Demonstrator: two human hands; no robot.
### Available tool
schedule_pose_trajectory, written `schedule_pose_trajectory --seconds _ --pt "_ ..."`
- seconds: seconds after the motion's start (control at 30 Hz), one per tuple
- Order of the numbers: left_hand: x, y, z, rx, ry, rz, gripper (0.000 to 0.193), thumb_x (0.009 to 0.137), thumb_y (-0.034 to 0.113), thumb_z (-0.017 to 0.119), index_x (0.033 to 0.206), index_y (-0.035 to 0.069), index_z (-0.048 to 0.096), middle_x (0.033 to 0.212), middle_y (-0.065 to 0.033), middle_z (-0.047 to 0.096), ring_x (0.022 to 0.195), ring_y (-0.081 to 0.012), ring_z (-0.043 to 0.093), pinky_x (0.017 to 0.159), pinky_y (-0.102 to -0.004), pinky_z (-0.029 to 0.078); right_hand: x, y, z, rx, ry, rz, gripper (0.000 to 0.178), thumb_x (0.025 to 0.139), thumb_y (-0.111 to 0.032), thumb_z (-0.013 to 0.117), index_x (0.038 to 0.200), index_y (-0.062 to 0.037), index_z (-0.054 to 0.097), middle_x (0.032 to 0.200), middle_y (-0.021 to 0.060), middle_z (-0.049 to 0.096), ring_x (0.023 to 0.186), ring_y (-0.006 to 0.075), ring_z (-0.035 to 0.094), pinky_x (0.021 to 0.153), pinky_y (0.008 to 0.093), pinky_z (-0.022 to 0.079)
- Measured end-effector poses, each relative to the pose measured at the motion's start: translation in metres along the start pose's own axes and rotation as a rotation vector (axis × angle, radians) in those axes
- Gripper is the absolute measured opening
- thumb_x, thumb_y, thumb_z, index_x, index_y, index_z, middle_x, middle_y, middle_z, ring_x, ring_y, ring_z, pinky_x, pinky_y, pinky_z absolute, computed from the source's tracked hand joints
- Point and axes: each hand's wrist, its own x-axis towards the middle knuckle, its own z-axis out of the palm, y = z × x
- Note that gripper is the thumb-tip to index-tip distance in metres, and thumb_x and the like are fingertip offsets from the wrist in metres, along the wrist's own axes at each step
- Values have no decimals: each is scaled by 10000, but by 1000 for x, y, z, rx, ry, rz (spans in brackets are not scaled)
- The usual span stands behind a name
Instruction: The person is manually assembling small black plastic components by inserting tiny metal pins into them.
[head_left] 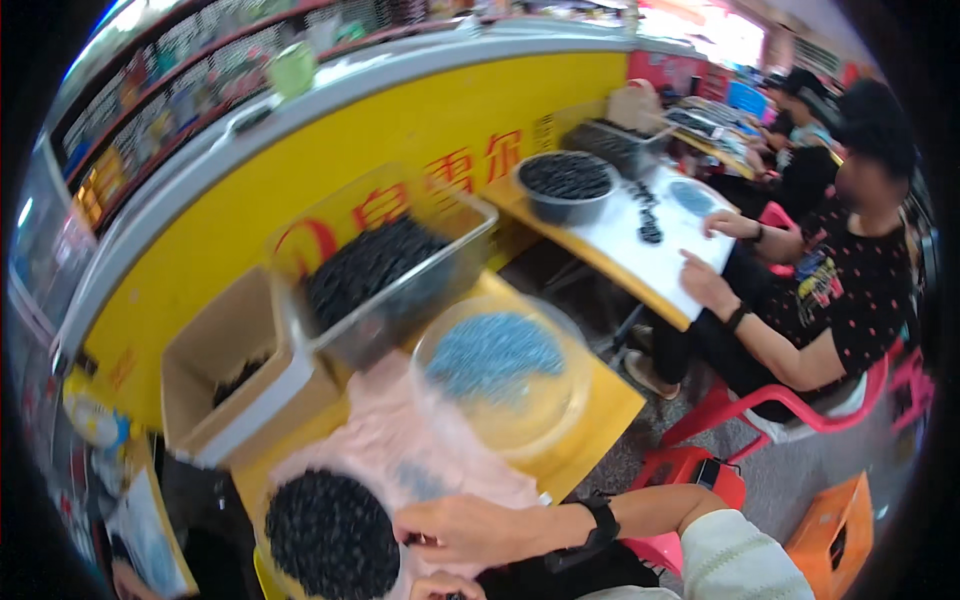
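My right hand [465, 530], with a black band at the wrist, is over the pink cloth [350, 430] beside a round container of small black pieces [330, 535]. Its fingers are curled together by the container's right side; what they hold, if anything, is too small to make out. Just below, at the bottom edge, part of my left hand [445, 587] shows with bent fingers and a dark bit at them that I cannot name. A little heap of blue-grey bits [420, 480] lies on the cloth. Beyond it, a clear round tub [530, 415] holds many small blue-grey parts.
On my yellow table [610, 400] stand a cardboard box [215, 340] and a clear bin [345, 345] of black pieces. To the right, a person [850, 260] sits at another table [655, 275]. A red stool [725, 480] and an orange stool [835, 530] are on the floor.
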Motion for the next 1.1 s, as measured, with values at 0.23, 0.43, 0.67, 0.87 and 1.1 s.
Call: schedule_pose_trajectory --seconds 0.23,0.43,0.67,0.87,1.1 --pt "15 -1 17 80 -29 -35 159 925 156 529 939 3 485 854 -105 491 758 -183 477 721 -292 399 -38 13 -23 -43 107 -46 171 853 -171 611 986 -72 653 798 121 642 631 284 603 559 358 466" --pt "39 -12 23 74 -42 -80 181 917 172 554 951 8 486 857 -111 493 753 -197 484 726 -306 412 -43 30 -23 4 201 -91 180 876 -223 608 933 -54 628 872 145 630 815 311 625 695 385 491" --pt "62 -26 10 -36 -41 -138 196 895 159 578 1001 18 496 921 -117 500 808 -217 499 796 -333 411 -46 50 -27 192 258 97 197 873 -202 638 992 -45 647 912 138 624 841 306 626 728 369 501" --pt "81 -33 6 -100 15 -164 196 889 155 580 1002 19 495 926 -118 500 813 -219 500 800 -335 410 -49 57 -24 259 226 71 206 890 -194 607 1019 -35 629 957 143 610 880 301 620 738 368 503" --pt "99 -37 2 -147 69 -219 197 883 151 583 1003 21 495 932 -119 500 819 -221 500 803 -338 409 -53 56 -30 147 198 -2 214 886 -134 534 1023 22 587 901 136 565 847 280 592 735 346 495"
